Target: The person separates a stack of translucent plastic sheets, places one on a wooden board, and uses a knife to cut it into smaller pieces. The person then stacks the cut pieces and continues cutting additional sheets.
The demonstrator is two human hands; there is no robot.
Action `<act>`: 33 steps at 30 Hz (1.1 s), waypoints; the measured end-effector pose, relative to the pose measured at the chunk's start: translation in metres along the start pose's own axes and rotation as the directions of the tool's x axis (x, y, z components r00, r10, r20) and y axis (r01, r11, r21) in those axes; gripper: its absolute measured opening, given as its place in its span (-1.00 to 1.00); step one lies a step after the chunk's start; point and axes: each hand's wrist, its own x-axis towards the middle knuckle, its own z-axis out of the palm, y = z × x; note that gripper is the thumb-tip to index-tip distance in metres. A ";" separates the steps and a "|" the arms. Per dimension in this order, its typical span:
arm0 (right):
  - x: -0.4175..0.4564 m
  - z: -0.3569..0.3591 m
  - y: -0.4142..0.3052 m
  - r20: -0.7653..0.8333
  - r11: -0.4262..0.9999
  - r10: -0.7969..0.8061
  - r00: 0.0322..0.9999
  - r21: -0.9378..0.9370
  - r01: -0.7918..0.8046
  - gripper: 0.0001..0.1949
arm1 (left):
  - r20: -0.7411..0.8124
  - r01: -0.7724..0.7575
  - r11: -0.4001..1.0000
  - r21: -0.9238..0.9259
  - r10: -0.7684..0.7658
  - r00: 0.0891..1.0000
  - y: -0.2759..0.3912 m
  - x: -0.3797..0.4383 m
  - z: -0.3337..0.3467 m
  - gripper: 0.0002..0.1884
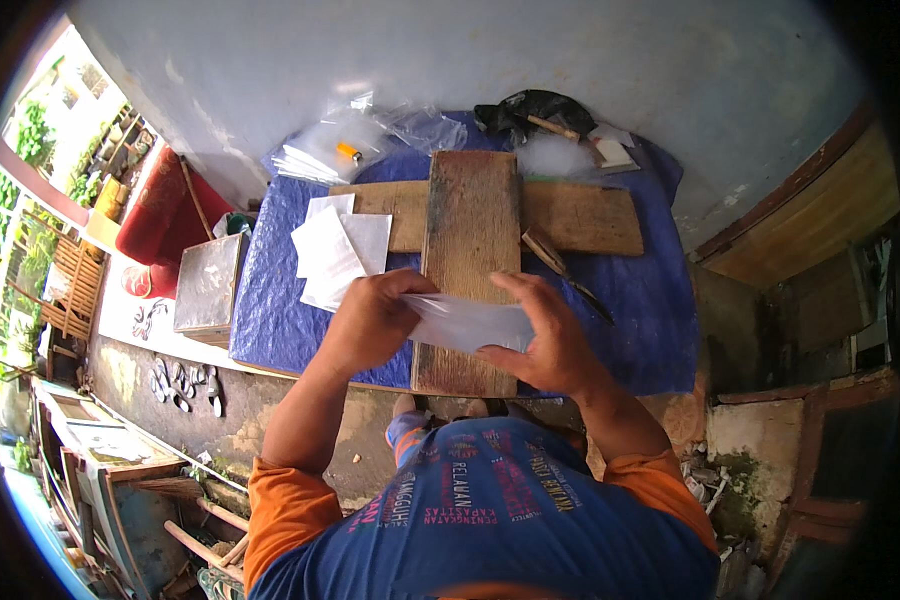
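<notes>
My left hand (382, 319) pinches one end of a translucent plastic sheet or bag (465, 321), held above the near part of a wooden plank (471, 225). My right hand (544, 330) curves around the other end, its thumb and fingers spread on either side of the plastic. Under the upright plank lies a second board (589, 217), set crosswise. A knife with a wooden handle (546, 251) rests to the right, partly on the crosswise board, blade towards me. Left of the plank, several flat white plastic pieces (337, 251) overlap in a loose pile.
A blue tarpaulin (277, 300) covers the table. At the back lie clear plastic bags (420, 127), a stack of plastic sheets (307, 161), an orange lighter (349, 151) and a black plastic bag (555, 109). A wall (457, 52) stands behind. A box (208, 289) adjoins the left side.
</notes>
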 end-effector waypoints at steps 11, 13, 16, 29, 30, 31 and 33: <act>0.048 -0.011 -0.019 -0.109 0.874 0.270 0.957 0.444 -0.197 -0.81 | -0.143 -0.137 0.774 -0.618 0.061 0.988 0.020 0.030 0.015 -0.81; 0.052 -0.013 -0.019 -0.126 0.801 0.290 0.949 0.574 -0.168 -0.80 | -0.117 -0.100 0.660 -0.745 0.018 0.993 0.021 0.029 0.027 -0.80; 0.055 -0.011 -0.019 -0.129 0.784 0.339 0.932 0.587 -0.204 -0.80 | -0.017 0.010 0.584 -0.812 -0.041 0.999 0.026 0.025 0.043 -0.77; 0.054 0.010 -0.016 -0.215 0.730 0.330 0.919 0.675 -0.105 -0.79 | -0.009 -0.014 0.673 -0.740 0.011 1.000 0.020 0.021 0.042 -0.77; 0.054 0.009 -0.016 -0.215 0.738 0.312 0.925 0.668 -0.094 -0.80 | -0.012 -0.022 0.681 -0.732 0.019 1.000 0.020 0.020 0.043 -0.77; 0.055 0.009 -0.016 -0.229 0.748 0.303 0.925 0.659 -0.082 -0.80 | -0.003 -0.008 0.692 -0.722 0.008 1.000 0.019 0.019 0.044 -0.77; 0.057 0.008 -0.016 -0.251 0.773 0.283 0.926 0.632 -0.065 -0.80 | -0.019 -0.041 0.694 -0.718 0.039 0.999 0.017 0.018 0.045 -0.75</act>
